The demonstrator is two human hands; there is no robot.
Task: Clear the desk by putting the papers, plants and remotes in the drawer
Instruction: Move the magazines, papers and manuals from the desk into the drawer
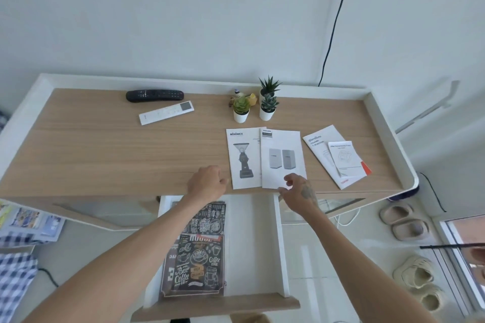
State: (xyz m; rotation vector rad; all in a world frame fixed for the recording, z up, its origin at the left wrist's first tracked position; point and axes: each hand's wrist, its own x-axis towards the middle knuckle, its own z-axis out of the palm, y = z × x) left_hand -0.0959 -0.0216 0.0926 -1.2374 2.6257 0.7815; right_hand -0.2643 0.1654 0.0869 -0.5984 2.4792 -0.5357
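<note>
The drawer [252, 244] under the wooden desk [105, 149] stands pulled out, with a dark coffee-print sheet [196, 252] lying inside. Two white manuals, one with a grinder picture [242, 155] and one with grey boxes [282, 157], lie side by side near the desk's front edge. My left hand [207, 182] rests on the desk just left of them, fingers loosely curled. My right hand [298, 193] hovers at the lower corner of the right manual, fingers bent, holding nothing. Two more leaflets [338, 155] lie further right. A black remote [154, 95], a white remote [166, 112] and three small potted plants [262, 105] sit at the back.
A small figurine [246, 97] stands behind the plants. The desk has a raised white rim [388, 123]. A black cable [333, 34] runs down the wall. Slippers [404, 220] lie on the floor at right, checked cloth and cards [23, 225] at left.
</note>
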